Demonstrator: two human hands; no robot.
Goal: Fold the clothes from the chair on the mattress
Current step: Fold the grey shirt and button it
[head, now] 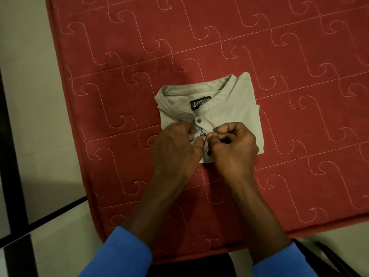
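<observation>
A pale grey shirt (pixel 229 108) lies folded into a small square on the red quilted mattress (pixel 119 76), collar away from me and a black neck label showing. My left hand (pixel 175 148) and my right hand (pixel 233 148) sit side by side on the shirt's near half, fingers curled. Both pinch the button placket at a small button between them. One more button shows just above the hands. The hands hide the shirt's near edge.
The mattress edge runs along the left and the near side, with pale tiled floor (pixel 30 96) beyond it. A dark frame (pixel 12 156) crosses the floor at left. Dark thin bars (pixel 329 256) show at the bottom right.
</observation>
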